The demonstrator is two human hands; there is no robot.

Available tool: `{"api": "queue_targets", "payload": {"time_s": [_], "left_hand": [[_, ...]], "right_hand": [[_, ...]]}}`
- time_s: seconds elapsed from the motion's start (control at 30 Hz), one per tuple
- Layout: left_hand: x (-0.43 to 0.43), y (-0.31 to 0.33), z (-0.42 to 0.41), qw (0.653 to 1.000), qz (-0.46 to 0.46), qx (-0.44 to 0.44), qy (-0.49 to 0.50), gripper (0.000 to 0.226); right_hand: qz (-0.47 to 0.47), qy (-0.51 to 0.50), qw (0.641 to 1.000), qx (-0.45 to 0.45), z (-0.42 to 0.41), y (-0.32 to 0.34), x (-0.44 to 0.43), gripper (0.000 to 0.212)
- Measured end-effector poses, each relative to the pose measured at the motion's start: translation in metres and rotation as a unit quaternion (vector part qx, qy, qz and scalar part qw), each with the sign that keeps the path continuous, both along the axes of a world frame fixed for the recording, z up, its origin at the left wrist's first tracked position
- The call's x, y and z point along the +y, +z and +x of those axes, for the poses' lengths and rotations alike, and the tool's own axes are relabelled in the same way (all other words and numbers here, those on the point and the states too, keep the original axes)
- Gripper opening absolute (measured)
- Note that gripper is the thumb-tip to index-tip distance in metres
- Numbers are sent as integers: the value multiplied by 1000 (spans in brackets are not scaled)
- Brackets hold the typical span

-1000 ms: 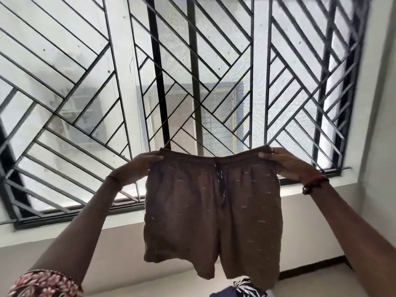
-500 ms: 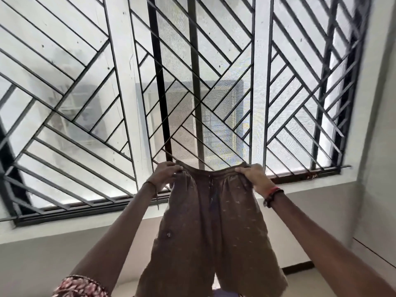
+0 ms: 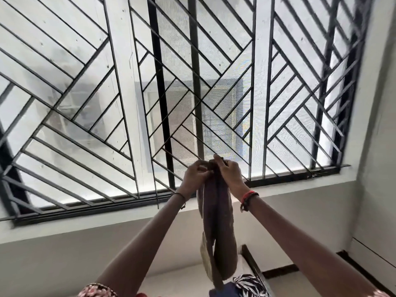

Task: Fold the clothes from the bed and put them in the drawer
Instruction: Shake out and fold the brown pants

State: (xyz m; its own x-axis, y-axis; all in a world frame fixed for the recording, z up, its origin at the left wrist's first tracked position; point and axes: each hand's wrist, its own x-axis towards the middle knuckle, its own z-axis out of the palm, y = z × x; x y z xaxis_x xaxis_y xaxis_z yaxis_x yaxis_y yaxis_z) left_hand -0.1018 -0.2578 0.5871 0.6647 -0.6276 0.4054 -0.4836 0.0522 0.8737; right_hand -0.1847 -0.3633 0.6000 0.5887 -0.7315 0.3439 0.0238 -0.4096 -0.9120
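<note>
Behind the hands stands a wide window with a diagonal-bar metal grille, above a plain pale wall. Both hands are raised in front of it, touching each other. The left hand and the right hand each curl their fingers on the waistband of the brown shorts, pinching its two ends together at one point. The shorts hang free below the hands, doubled lengthwise, leg against leg, resting on no surface (a pale label shows at the lower left edge). Under the hem lie a black-and-white patterned garment and a blue garment, just beside each other; what carries them is out of view, as is the drawer. The step in hand appears to be the first fold, side to side. Match the waistband corners exactly before one hand takes both. Let the cloth's weight straighten the legs, then check that hems and side seams align. The lower part looks slightly twisted; shake it out before the next fold.
</note>
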Motion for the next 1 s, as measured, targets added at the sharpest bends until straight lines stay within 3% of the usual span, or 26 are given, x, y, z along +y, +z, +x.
{"api": "queue_targets", "payload": {"time_s": [0.13, 0.3, 0.37, 0.43, 0.5, 0.57, 0.63, 0.7, 0.77, 0.87, 1.0], "left_hand": [[-3, -2, -1, 999, -30, -33, 9, 18], [-6, -1, -11, 997, -80, 4, -20, 19], [-5, -2, -11, 992, -72, 61, -80, 34], [-2, -2, -7, 971, -75, 172, -146, 61], [2, 0, -3, 960, -78, 216, -160, 67], [6, 3, -3, 980, -67, 145, -116, 62], [10, 8, 0, 998, -46, 0, -29, 70], [13, 7, 14, 986, -2, -165, 11, 91], [17, 8, 26, 946, 120, -301, -4, 108], [21, 11, 26, 884, 297, -360, -24, 118], [22, 15, 33, 877, 368, -305, -49, 115]], "right_hand": [[-8, 22, 1000, -3, 0, -4, 0, 50], [-35, 38, 999, 12, 1, -3, 2, 39], [-22, 35, 999, 15, 0, -2, 0, 34], [0, 37, 999, -2, -3, -4, -5, 26], [4, 65, 998, -21, -7, -7, -7, 20], [-18, 85, 996, -19, -6, -12, -9, 18], [-25, 111, 993, -25, -9, -15, -8, 12], [-16, 130, 991, -23, -14, -15, -6, 13], [-4, 137, 990, -28, -17, -16, -6, 23], [26, 171, 984, -46, -21, -16, -4, 19], [90, 226, 966, -88, -24, -20, -5, 9]]}}
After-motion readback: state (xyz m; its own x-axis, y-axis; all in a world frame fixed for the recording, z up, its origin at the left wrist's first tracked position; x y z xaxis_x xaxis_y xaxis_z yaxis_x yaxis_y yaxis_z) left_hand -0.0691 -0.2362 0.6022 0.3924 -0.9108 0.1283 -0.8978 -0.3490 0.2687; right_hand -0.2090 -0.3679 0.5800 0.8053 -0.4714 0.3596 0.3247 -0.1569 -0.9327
